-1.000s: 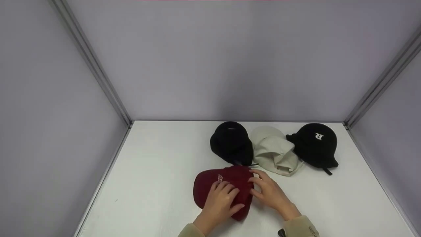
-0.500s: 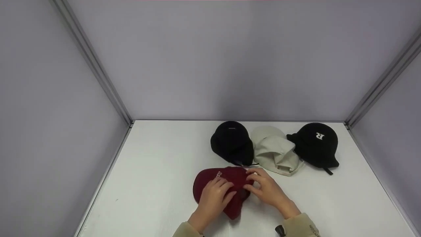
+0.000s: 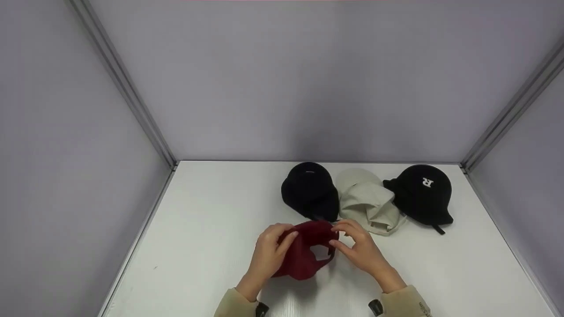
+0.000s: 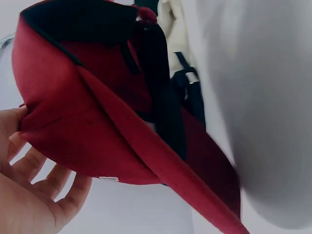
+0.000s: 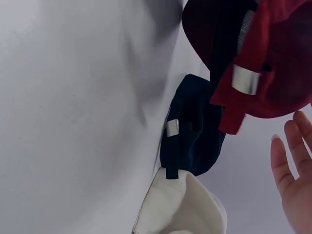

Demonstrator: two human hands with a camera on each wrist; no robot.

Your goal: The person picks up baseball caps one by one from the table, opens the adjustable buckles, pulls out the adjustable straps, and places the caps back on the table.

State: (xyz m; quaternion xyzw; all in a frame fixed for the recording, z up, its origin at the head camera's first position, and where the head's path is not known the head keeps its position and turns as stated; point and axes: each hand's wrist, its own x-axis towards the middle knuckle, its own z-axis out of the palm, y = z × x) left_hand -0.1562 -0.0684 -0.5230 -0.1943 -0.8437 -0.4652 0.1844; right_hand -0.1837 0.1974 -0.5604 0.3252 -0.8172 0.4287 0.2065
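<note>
A dark red baseball cap (image 3: 301,262) is tilted up over the table's front part, its back opening and strap facing right. My left hand (image 3: 266,252) grips its left side; in the left wrist view the thumb and fingers of that hand (image 4: 36,187) pinch the fabric. At the cap's right edge my right hand (image 3: 365,254) pinches the rim with thumb and forefinger, its other fingers looser. In the right wrist view the strap's metal buckle (image 5: 245,79) shows on the red cap, close to the right hand (image 5: 297,170), whose thumb is out of frame.
Behind stand a black cap (image 3: 310,191), a crumpled beige cap (image 3: 368,202) and a black cap with a white letter R (image 3: 421,193), side by side. They rest on a white table (image 3: 198,233) enclosed by grey panels (image 3: 264,79).
The red cap has turned from lying brim-left with its lettering up to standing tilted, opening visible. My left hand has moved left from its top to its side. The right hand barely moved.
</note>
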